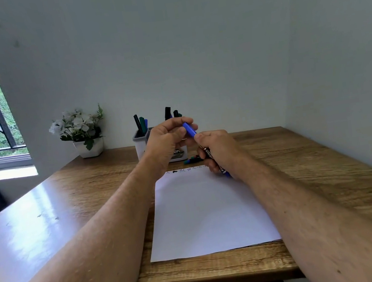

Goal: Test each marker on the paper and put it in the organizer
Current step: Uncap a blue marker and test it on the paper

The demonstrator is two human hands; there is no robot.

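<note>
Both hands are up over the paper (pixel 209 211); right hand (pixel 219 151) is wrapped round the blue marker (pixel 213 158), left hand (pixel 168 138) pinching its cap (pixel 189 129); I'd pull straight along the barrel, no twisting, so ink stays off fingers; organizer (pixel 141 144) waits just behind with 5 or so markers in it.

The table (pixel 302 172) is grained wood — matt beside the paper (pixel 208 211), glossy with window glare well left of it. The paper is smooth, matt white. Beyond the paper, the organizer (pixel 139 144) looks like plastic — as does the blue marker (pixel 189 129), faintly shiny.
</note>
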